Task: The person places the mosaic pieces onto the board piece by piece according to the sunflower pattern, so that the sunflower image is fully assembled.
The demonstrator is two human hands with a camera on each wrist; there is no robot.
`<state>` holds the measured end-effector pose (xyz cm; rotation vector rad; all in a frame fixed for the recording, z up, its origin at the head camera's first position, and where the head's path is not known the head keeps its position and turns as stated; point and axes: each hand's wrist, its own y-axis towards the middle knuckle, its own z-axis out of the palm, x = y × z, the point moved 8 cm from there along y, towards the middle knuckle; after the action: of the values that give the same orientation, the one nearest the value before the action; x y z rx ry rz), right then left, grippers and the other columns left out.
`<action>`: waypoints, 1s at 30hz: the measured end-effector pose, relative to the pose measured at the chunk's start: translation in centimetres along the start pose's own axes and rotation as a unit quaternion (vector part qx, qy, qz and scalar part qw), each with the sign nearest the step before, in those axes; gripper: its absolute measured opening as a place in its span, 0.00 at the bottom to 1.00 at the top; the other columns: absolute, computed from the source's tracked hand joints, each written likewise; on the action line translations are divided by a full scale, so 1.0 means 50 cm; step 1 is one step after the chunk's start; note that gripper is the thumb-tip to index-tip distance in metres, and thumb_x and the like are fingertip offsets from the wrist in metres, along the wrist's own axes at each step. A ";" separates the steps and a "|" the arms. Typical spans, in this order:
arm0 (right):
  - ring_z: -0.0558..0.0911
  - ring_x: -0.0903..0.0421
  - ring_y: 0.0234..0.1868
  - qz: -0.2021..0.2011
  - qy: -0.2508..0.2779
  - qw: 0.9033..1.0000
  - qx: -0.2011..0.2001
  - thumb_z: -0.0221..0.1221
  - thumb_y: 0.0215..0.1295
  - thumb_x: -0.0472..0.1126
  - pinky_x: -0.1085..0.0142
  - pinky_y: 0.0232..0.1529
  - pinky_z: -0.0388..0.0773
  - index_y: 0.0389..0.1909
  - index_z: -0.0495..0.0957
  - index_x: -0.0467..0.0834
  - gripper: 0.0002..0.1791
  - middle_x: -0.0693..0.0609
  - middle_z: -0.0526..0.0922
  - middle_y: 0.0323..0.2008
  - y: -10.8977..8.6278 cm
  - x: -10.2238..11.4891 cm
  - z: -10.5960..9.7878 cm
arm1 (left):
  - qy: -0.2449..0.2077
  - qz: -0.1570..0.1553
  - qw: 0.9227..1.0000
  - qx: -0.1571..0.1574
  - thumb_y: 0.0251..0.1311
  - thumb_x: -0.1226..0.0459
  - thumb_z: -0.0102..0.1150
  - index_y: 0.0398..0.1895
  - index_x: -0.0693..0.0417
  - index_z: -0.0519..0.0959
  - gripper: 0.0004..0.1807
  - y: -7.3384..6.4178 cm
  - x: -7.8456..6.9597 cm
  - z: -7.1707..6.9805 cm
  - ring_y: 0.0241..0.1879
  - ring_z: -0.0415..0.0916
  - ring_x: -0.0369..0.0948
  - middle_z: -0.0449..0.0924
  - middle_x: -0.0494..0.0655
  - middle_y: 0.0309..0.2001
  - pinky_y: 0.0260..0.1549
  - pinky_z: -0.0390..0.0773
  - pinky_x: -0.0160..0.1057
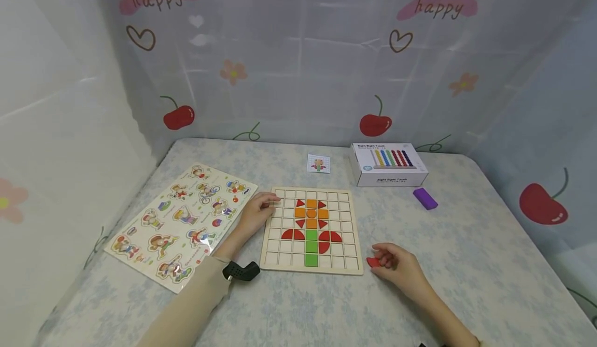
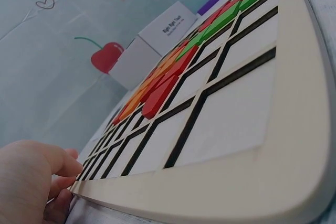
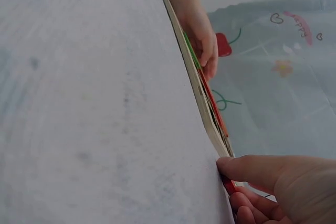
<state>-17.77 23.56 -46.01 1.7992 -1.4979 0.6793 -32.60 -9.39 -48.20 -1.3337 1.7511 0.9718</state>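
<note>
A wooden grid board (image 1: 326, 271) lies flat in the middle of the table. Orange squares (image 1: 323, 214), small red triangles (image 1: 300, 202), green squares (image 1: 311, 246) and red quarter circles (image 1: 335, 237) form a flower pattern on it. The left hand (image 1: 255, 214) rests at the board's upper left rim, its relaxed fingertips touching the frame. Just right of the board's lower right corner, the right hand (image 1: 397, 268) pinches a red puzzle piece (image 1: 372, 262) between thumb and fingers, close over the tabletop. Fingers partly cover that piece in the right wrist view.
A picture puzzle board (image 1: 154, 243) with cartoon figures lies on the left, partly under the left sleeve. Behind the grid board is a small pattern card (image 1: 318, 163). At the back right stand a white box (image 1: 391, 173) and a purple block (image 1: 425, 199).
</note>
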 end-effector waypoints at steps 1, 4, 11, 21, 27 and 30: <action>0.74 0.68 0.29 -0.001 -0.002 1.000 -0.002 0.71 0.42 0.27 0.74 0.28 0.76 0.46 0.79 0.35 0.25 0.49 0.80 0.32 -0.001 0.000 0.000 | -0.001 0.001 1.000 0.000 0.60 0.71 0.56 0.47 0.55 0.82 0.14 0.000 0.000 0.000 0.55 0.73 0.46 0.76 0.50 0.57 0.57 0.74 0.47; 0.73 0.68 0.28 -0.009 -0.008 1.000 -0.009 0.71 0.41 0.27 0.74 0.27 0.74 0.45 0.79 0.35 0.25 0.51 0.79 0.31 -0.002 0.001 -0.001 | -0.004 0.000 1.000 -0.001 0.60 0.70 0.55 0.47 0.55 0.82 0.13 0.001 0.002 0.000 0.55 0.74 0.47 0.76 0.50 0.57 0.57 0.74 0.47; 0.71 0.66 0.26 -0.025 -0.013 0.999 -0.016 0.71 0.41 0.26 0.74 0.24 0.70 0.44 0.79 0.35 0.24 0.52 0.78 0.29 -0.003 0.004 -0.001 | 0.004 -0.002 1.000 -0.003 0.60 0.69 0.55 0.47 0.54 0.82 0.13 0.003 0.001 0.001 0.55 0.74 0.46 0.76 0.49 0.57 0.57 0.74 0.47; 0.72 0.66 0.28 -0.020 0.009 1.000 -0.006 0.69 0.43 0.25 0.74 0.25 0.71 0.45 0.79 0.36 0.23 0.50 0.81 0.33 -0.005 0.006 0.000 | 0.005 -0.006 1.000 -0.004 0.60 0.70 0.55 0.47 0.54 0.82 0.13 0.000 0.002 0.000 0.55 0.74 0.46 0.76 0.49 0.57 0.57 0.74 0.46; 0.73 0.64 0.28 -0.024 0.013 1.000 -0.006 0.69 0.44 0.25 0.74 0.25 0.70 0.45 0.79 0.36 0.23 0.49 0.81 0.33 -0.006 0.006 0.001 | -0.002 -0.004 1.000 -0.001 0.61 0.70 0.55 0.47 0.54 0.82 0.13 0.000 0.003 0.000 0.56 0.73 0.46 0.75 0.49 0.58 0.57 0.73 0.46; 0.73 0.65 0.28 -0.020 0.012 1.000 -0.007 0.69 0.44 0.25 0.74 0.26 0.71 0.45 0.79 0.36 0.23 0.49 0.82 0.34 -0.006 0.005 0.001 | -0.002 -0.004 1.000 0.001 0.61 0.70 0.55 0.48 0.54 0.82 0.13 0.000 0.002 0.001 0.56 0.73 0.46 0.75 0.49 0.58 0.58 0.73 0.46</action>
<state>-17.45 23.41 -45.90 1.7992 -1.4430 0.6661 -32.64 -9.40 -48.31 -1.3346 1.7427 0.9672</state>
